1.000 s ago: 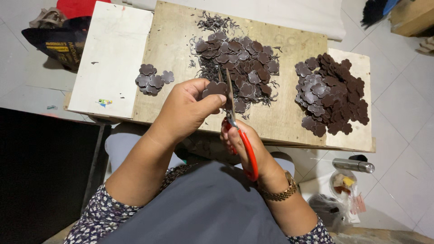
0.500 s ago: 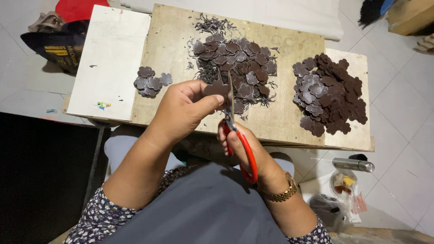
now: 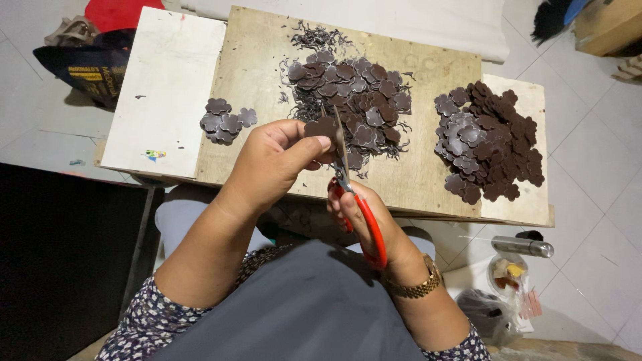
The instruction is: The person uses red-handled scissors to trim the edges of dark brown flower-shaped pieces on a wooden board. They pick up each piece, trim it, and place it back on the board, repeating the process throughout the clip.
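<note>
My left hand pinches a dark brown flower-shaped piece between thumb and fingers above the near edge of the wooden board. My right hand grips red-handled scissors, whose blades point up against the right side of that piece. Behind the hands lies a middle pile of brown pieces and thin trimmings. A larger heap of the same flower shapes sits at the right. A small cluster of them lies at the left.
A white board lies left of the wooden one. A dark bag and red cloth sit on the floor at the far left. A metal bottle and plastic bags are on the tiled floor at the right.
Both hands have shifted slightly with the piece and scissors, staying together over the board's near edge. The piles have not moved.
</note>
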### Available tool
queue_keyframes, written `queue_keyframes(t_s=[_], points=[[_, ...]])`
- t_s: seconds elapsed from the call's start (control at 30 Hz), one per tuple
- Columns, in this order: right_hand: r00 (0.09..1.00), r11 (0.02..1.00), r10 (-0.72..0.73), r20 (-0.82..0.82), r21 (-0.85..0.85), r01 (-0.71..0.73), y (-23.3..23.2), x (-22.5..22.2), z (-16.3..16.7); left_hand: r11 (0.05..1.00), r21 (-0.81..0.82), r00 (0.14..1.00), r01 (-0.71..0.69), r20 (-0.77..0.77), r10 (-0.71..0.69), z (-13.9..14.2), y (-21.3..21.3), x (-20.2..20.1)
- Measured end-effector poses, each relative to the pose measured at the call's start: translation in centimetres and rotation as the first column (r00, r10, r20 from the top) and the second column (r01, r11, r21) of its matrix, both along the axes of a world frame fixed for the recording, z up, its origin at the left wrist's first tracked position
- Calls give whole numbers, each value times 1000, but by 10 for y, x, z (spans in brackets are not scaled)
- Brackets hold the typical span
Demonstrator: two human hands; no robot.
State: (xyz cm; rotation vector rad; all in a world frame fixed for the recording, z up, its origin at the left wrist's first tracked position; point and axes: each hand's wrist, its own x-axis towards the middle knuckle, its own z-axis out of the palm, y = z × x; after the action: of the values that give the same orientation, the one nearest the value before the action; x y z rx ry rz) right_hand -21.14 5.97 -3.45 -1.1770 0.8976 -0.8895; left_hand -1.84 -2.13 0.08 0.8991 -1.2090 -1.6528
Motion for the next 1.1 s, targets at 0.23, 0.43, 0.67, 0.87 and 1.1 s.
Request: queue_keyframes(t_s=[0.23, 0.43, 0.67, 0.87, 1.1], points=[[1000, 999, -11, 19, 35, 11, 2, -1, -4, 1000, 24, 1000, -3, -8, 3, -1, 1, 1], [999, 999, 25, 23, 44, -26, 0, -3, -4, 1000, -5, 1000, -4, 16, 4, -3, 0, 3], [992, 992, 126, 11, 14, -126, 1, -5, 3, 996, -84, 989, 30, 145, -18, -2, 0, 5], [991, 989, 107, 75, 93, -114, 1, -5, 4, 997, -75, 990, 13, 139, -2, -4, -1, 3], [985, 982, 96, 141, 152, -117, 2, -4, 4, 999, -36, 993, 13, 119, -8, -11, -3, 2]])
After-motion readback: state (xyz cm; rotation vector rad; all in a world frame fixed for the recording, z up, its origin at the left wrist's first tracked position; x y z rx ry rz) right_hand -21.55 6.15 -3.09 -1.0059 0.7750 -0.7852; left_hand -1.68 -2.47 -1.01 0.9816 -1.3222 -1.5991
